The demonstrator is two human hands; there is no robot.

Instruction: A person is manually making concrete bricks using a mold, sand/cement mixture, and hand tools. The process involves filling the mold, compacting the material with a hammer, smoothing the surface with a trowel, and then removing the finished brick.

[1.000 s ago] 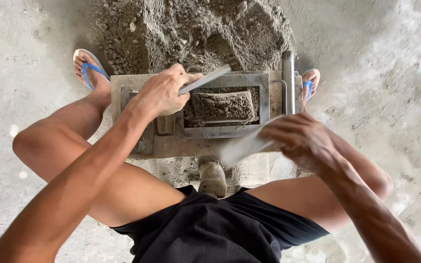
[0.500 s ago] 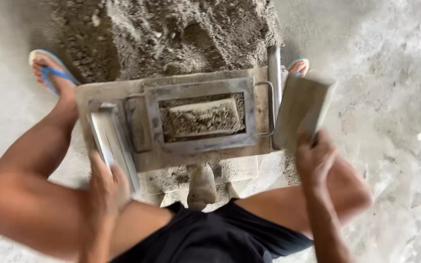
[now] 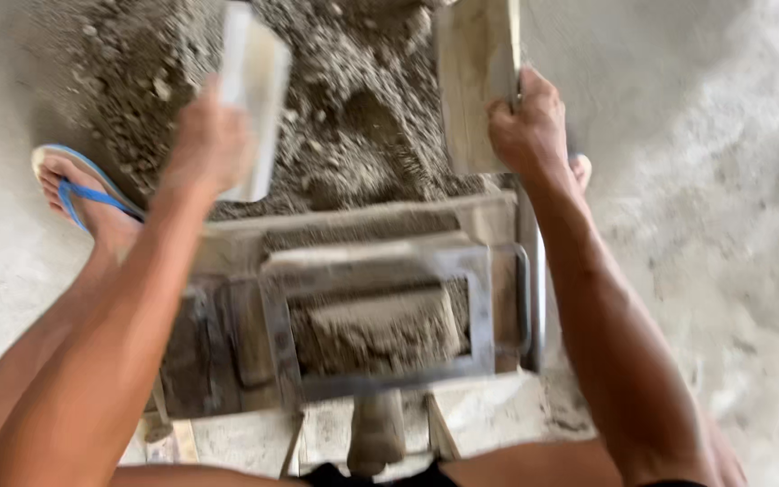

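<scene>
Grey concrete floor [image 3: 732, 271]: both hands grip flat boards over the mortar heap [image 3: 353, 108], left hand [image 3: 209, 144] and right hand [image 3: 525, 122]; scooping mix toward the filled block mould [image 3: 371, 325] seems the step in hand.

Two hands, left [image 3: 214, 144] and right [image 3: 526, 126], two flat boards [image 3: 254, 99] [image 3: 472, 81], one metal mould [image 3: 380, 316] with one grey block [image 3: 376, 332], one sand pile [image 3: 353, 117], one blue sandal [image 3: 83, 194].
</scene>
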